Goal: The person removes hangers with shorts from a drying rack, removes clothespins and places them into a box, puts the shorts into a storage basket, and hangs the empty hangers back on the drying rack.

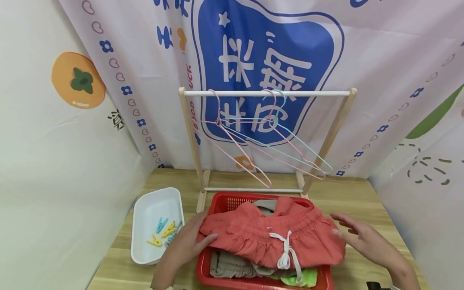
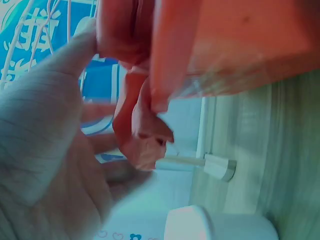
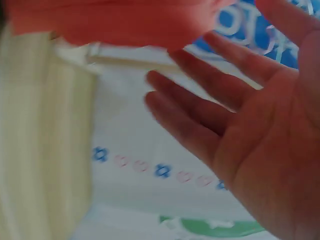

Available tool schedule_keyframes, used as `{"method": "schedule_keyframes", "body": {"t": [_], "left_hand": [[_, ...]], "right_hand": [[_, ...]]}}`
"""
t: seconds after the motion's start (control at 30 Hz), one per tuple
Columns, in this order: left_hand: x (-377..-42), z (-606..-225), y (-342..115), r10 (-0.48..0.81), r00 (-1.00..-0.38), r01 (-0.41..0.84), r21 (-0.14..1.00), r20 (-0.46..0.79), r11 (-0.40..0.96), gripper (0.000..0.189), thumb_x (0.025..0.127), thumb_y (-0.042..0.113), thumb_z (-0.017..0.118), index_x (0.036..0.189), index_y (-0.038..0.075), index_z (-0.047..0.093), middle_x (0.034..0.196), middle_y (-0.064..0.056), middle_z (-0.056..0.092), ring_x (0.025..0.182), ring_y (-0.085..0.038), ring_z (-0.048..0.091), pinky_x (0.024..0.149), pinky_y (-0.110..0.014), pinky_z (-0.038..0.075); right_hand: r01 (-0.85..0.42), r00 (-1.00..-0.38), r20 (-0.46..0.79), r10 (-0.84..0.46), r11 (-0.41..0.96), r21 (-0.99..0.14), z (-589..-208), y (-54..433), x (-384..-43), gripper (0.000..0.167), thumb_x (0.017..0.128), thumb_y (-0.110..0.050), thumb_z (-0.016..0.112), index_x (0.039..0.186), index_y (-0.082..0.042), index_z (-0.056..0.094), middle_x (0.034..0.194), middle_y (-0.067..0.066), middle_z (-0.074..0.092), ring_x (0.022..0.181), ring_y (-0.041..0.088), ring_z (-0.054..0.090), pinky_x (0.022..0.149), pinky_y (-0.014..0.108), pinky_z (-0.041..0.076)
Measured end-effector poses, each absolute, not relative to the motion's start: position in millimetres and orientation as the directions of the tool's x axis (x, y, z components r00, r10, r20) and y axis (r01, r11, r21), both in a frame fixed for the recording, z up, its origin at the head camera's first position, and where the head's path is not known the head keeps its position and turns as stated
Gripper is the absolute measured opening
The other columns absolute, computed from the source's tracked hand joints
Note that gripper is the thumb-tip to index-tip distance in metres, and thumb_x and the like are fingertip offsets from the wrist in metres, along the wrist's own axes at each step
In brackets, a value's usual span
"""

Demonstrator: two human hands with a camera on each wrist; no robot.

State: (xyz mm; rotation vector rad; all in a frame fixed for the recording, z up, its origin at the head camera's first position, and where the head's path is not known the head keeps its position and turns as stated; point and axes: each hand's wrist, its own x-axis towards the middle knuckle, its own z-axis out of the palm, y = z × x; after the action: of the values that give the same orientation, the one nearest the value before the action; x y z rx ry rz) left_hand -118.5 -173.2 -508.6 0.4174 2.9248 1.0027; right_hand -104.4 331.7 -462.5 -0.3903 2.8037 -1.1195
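Red shorts (image 1: 253, 231) with a gathered waistband and a white tied drawstring lie spread over a red plastic basket (image 1: 232, 282). At their left edge is my left hand (image 1: 186, 241), thumb at the near side. In the left wrist view, the fingers (image 2: 107, 142) extend loosely beside the hanging red cloth, partly hidden by it; firm contact cannot be told. My right hand (image 1: 367, 241) is beside the shorts' right edge, its fingers spread and holding nothing. Beneath the shorts, grey-beige clothing (image 1: 232, 266) and a bright green cloth (image 1: 306, 278) show in the basket.
A wooden rack (image 1: 335, 129) with a white bar (image 1: 243, 93) stands behind the basket, bearing pink hangers (image 1: 250, 167) and a light-blue hanger (image 1: 308, 147). On the left, a white tray (image 1: 141, 213) holds several yellow and blue clothespins (image 1: 168, 229). Printed curtains (image 1: 380, 52) surround the table.
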Motion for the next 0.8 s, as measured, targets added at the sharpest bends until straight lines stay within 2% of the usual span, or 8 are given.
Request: {"method": "schedule_keyframes", "body": {"t": [0.07,0.2,0.4,0.63,0.8], "left_hand": [[-122.0,-508.0,-177.3,0.236,-0.972,0.189,0.625,0.008,0.757,0.088,0.094,0.065,0.064,0.156,0.006,0.043,0.151,-0.013,0.051,0.140,-0.035,0.047,0.109,-0.056,0.043],[-125.5,-513.3,-179.5,0.246,-0.969,0.173,0.644,-0.023,0.745,0.078,0.097,0.053,0.068,0.153,0.003,0.047,0.145,-0.014,0.058,0.133,-0.033,0.054,0.106,-0.054,0.047],[-119.8,-521.3,-174.7,0.258,-0.966,0.209,0.620,0.011,0.756,0.063,0.097,0.027,0.074,0.150,0.001,0.051,0.138,-0.015,0.063,0.124,-0.031,0.062,0.101,-0.051,0.052],[-112.3,-516.1,-167.4,0.248,-0.962,0.270,0.545,0.115,0.794,0.047,0.097,0.012,0.072,0.142,0.004,0.062,0.145,-0.014,0.058,0.124,-0.033,0.062,0.100,-0.052,0.052],[-112.5,-511.8,-163.1,0.255,-0.959,0.281,0.490,0.122,0.825,0.040,0.096,0.009,0.073,0.136,0.010,0.069,0.145,-0.006,0.060,0.129,-0.028,0.059,0.103,-0.051,0.050]], "right_hand": [[-0.139,-0.962,-0.064,-0.266,0.676,-0.724,-472.3,335.7,-105.9,0.058,0.106,-0.035,0.060,0.148,0.004,0.049,0.145,0.024,0.054,0.126,0.043,0.057,0.092,0.035,0.056],[-0.078,-0.958,-0.116,-0.262,0.627,-0.775,-490.8,338.2,-106.9,0.061,0.108,-0.034,0.056,0.146,0.013,0.047,0.144,0.031,0.052,0.126,0.039,0.057,0.089,0.022,0.053],[-0.037,-0.967,-0.129,-0.221,0.619,-0.784,-511.0,327.6,-103.1,0.051,0.106,-0.030,0.060,0.139,0.009,0.059,0.134,0.023,0.063,0.115,0.017,0.063,0.085,0.023,0.056],[-0.005,-0.991,-0.086,-0.105,0.662,-0.749,-507.5,315.2,-100.2,0.036,0.102,-0.026,0.069,0.125,0.001,0.072,0.120,0.014,0.072,0.105,0.019,0.069,0.081,0.024,0.057],[-0.012,-0.994,-0.060,-0.088,0.652,-0.758,-504.2,312.8,-101.7,0.025,0.099,-0.018,0.072,0.115,0.000,0.075,0.109,0.009,0.074,0.094,0.015,0.072,0.076,0.025,0.058]]}}
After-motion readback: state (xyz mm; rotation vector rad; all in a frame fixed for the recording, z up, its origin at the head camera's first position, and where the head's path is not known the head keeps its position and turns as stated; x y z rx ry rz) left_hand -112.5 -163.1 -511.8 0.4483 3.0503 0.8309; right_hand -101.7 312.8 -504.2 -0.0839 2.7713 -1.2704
